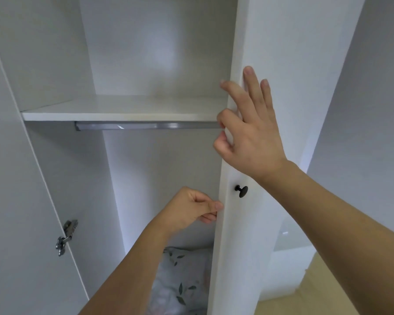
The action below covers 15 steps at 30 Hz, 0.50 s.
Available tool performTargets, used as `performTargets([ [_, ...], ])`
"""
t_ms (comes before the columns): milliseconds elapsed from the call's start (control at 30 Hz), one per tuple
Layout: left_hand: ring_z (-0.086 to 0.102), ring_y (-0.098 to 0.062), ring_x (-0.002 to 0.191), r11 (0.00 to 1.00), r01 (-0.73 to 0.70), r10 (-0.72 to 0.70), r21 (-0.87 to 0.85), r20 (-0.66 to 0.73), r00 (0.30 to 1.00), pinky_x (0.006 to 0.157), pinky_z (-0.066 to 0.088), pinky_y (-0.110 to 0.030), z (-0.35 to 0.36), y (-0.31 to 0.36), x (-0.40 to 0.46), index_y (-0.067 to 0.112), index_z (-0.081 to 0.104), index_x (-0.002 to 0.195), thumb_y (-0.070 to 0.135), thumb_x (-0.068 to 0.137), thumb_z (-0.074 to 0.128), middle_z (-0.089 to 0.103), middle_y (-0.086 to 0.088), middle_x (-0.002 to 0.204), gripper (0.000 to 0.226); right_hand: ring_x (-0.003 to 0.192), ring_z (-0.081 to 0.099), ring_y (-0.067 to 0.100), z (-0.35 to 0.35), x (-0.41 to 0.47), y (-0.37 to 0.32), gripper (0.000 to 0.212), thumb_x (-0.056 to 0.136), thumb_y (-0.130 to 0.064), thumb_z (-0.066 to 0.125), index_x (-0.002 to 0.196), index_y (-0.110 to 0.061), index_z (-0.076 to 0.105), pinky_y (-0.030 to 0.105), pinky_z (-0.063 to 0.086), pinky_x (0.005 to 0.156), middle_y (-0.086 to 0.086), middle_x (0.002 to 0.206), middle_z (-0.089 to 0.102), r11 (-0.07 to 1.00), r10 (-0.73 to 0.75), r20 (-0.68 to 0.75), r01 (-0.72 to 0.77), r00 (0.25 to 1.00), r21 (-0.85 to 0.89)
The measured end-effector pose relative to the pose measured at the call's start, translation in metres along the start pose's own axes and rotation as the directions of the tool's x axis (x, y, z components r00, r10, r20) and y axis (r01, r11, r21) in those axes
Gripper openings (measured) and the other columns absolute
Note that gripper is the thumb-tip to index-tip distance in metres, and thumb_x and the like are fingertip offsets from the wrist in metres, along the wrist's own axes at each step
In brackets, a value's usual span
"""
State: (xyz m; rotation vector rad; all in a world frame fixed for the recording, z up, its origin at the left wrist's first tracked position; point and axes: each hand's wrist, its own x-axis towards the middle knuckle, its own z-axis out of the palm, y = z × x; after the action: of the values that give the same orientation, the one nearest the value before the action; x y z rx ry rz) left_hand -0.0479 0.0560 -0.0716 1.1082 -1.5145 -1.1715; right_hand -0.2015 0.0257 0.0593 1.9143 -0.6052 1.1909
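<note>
Wardrobe, both doors open. The left door (21,201) is swung wide at the frame's left, with its metal hinge (66,237) showing on the inner side.

The right door (255,235) stands part open, edge-on to me, between my two hands and the pale wall (373,133) behind it. Its black knob (242,191) sits on the outer face, between my hands.

My right hand (248,130) lies spread wide on the door's outer face above the knob. Three fingers are straight and flat on the panel; forefinger and thumb are bent at the door's edge. I cannot tell whether they hook behind it.

My left hand (191,210) is below the knob, narrow, pinching the door's edge between thumb and curled fingers.

Inside, a white shelf (123,110) runs across with nothing on it that I can see. A grey rail (146,126) is fixed just under its front lip; its right end is hidden behind my right hand.

Bottom compartment: folded floral bedding (182,280), pale with dark leaves, partly hidden by my left forearm and the door's edge.

A wood-toned floor (293,298) shows at lower right, beyond the door.
</note>
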Motion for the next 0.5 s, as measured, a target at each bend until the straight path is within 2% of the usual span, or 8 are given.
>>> performTargets([
  [133,0.071,-0.023,0.074,0.999,-0.047,0.048,-0.026,0.066,0.997,0.071,0.058,-0.029,0.027,0.001,-0.009,0.013,0.078,0.075,0.033,0.069,0.078,0.075,-0.014,0.081,0.02,0.136,0.025,0.051,-0.029,-0.009,0.01,0.008,0.062,-0.006,0.052,0.07,-0.004,0.053,0.059,0.027,0.106,0.02,0.131,0.053,0.999,-0.027,-0.033,0.028,0.999,0.018],
  [267,0.068,-0.023,0.069,0.994,-0.089,0.097,-0.064,0.148,0.984,0.071,0.058,-0.035,0.056,0.004,-0.008,0.011,0.075,0.074,0.025,0.069,0.081,0.072,-0.015,0.077,0.016,0.133,0.028,0.054,-0.061,-0.02,0.019,0.009,0.059,-0.006,0.051,0.068,-0.004,0.052,0.061,0.029,0.104,0.021,0.127,0.056,0.998,-0.051,-0.01,0.05,0.999,-0.047],
  [333,0.067,-0.022,0.074,0.989,-0.11,0.128,-0.098,0.203,0.971,0.073,0.057,-0.035,0.076,0.004,-0.006,0.01,0.074,0.084,0.018,0.07,0.084,0.072,-0.012,0.085,0.019,0.133,0.027,0.054,-0.082,-0.029,0.025,0.011,0.058,-0.007,0.052,0.069,-0.004,0.052,0.061,0.026,0.106,0.019,0.129,0.055,0.994,-0.024,0.014,0.025,1.0,-0.107],
  [400,0.066,-0.016,0.093,0.983,-0.179,0.186,-0.051,0.247,0.951,0.08,0.054,-0.03,0.101,0.004,-0.002,0.017,0.068,0.111,0.024,0.07,0.084,0.069,-0.003,0.11,0.045,0.135,0.024,0.052,-0.105,-0.042,0.032,0.015,0.058,-0.006,0.052,0.073,-0.004,0.052,0.061,0.02,0.11,0.018,0.133,0.052,0.984,0.021,0.044,-0.013,0.999,-0.176],
  [467,0.053,-0.002,0.117,0.962,-0.255,0.221,0.094,0.274,0.936,0.093,0.047,-0.024,0.129,0.005,0.004,0.035,0.044,0.138,0.048,0.065,0.084,0.051,0.017,0.136,0.084,0.136,0.02,0.053,-0.129,-0.056,0.042,0.021,0.059,-0.005,0.05,0.08,-0.005,0.054,0.061,0.016,0.112,0.018,0.138,0.048,0.965,0.069,0.077,-0.047,0.995,-0.258],
  [500,0.044,0.004,0.124,0.943,-0.285,0.234,0.171,0.266,0.935,0.099,0.043,-0.024,0.142,0.008,0.006,0.042,0.03,0.144,0.06,0.061,0.081,0.038,0.023,0.144,0.099,0.137,0.018,0.053,-0.139,-0.061,0.047,0.026,0.06,-0.004,0.049,0.084,-0.005,0.056,0.061,0.015,0.113,0.018,0.14,0.046,0.954,0.099,0.089,-0.069,0.991,-0.292],
])
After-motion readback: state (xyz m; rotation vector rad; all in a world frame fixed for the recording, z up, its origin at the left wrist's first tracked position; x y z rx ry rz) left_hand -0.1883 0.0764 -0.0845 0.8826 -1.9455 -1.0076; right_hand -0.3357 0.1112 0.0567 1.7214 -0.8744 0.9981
